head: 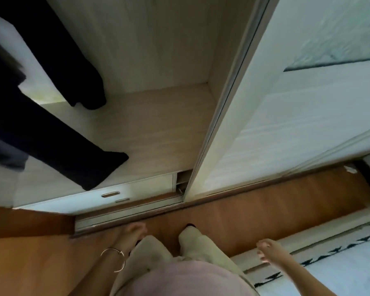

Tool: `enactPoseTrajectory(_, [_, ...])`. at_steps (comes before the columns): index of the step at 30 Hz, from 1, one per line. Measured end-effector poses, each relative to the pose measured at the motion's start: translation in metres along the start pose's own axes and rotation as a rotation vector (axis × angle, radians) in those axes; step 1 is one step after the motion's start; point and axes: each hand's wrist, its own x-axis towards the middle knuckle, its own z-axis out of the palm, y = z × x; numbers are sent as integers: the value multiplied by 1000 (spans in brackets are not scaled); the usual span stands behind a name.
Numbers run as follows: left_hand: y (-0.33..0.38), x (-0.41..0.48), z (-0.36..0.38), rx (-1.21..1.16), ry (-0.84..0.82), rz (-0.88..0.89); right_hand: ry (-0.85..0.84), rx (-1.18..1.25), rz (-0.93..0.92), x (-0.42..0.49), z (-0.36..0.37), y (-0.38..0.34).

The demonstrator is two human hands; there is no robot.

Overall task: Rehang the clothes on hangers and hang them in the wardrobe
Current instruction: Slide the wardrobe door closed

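Note:
The open wardrobe (162, 129) fills the upper middle, with a pale wooden floor and back wall. Dark clothes (51, 133) hang inside it at the left, their hems reaching down near the wardrobe floor. A second dark garment (77, 67) hangs further back. My left hand (132, 231) hangs low beside my leg, fingers loosely apart, holding nothing; a thin bangle circles that wrist. My right hand (267, 249) is out to the right over the floor, fingers spread and empty. No hanger is visible in either hand.
A white sliding door (286, 116) covers the wardrobe's right half. Drawers with slot handles (110, 194) sit under the wardrobe floor. The wooden floor (233, 214) runs along the door track. A bed with white patterned bedding (340, 272) lies at the lower right.

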Motion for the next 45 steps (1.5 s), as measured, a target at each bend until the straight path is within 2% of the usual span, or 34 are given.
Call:
enactPoseTrajectory(3, [4,-31,15,36,-10,-29,33,-39,-49,10,-32,-15])
enactPoseTrajectory(6, [-13,-40,7,131,-3,-136,47,68,-81,14,-31,-31])
enactPoseTrajectory(9, [-8,-33,-20,201,-9,-83,29,75,-133,6,-7,-52])
enactPoseTrajectory(11, [8,-22,-25,226,-62,-8,107,20,-312,-8,1,-75])
enactPoseTrajectory(13, [59,-32,-11,297,-42,99,265,-41,-553,-29,-7,-107])
enactPoseTrajectory(15, [120,-47,5,271,21,293,444,-5,-815,-60,-27,-143])
enactPoseTrajectory(19, [237,-101,46,118,-67,711,1068,0,-1469,-119,-82,-197])
enactPoseTrajectory(21, [274,-126,65,68,-64,888,1285,-50,-1634,-138,-109,-215])
enactPoseTrajectory(23, [299,-142,78,-23,-38,981,1388,-106,-1707,-154,-133,-232])
enactPoseTrajectory(29, [314,-149,100,-200,113,1043,1324,-184,-1927,-160,-147,-258])
enactPoseTrajectory(32, [312,-150,99,-287,103,1006,1284,-102,-1991,-158,-140,-261])
enactPoseTrajectory(37, [305,-152,85,-302,90,954,1305,-62,-2021,-162,-131,-269])
enactPoseTrajectory(40, [298,-157,68,-273,151,935,1326,-103,-2090,-170,-121,-280])
enactPoseTrajectory(45, [277,-168,26,-269,227,879,1256,-134,-2217,-191,-85,-303])
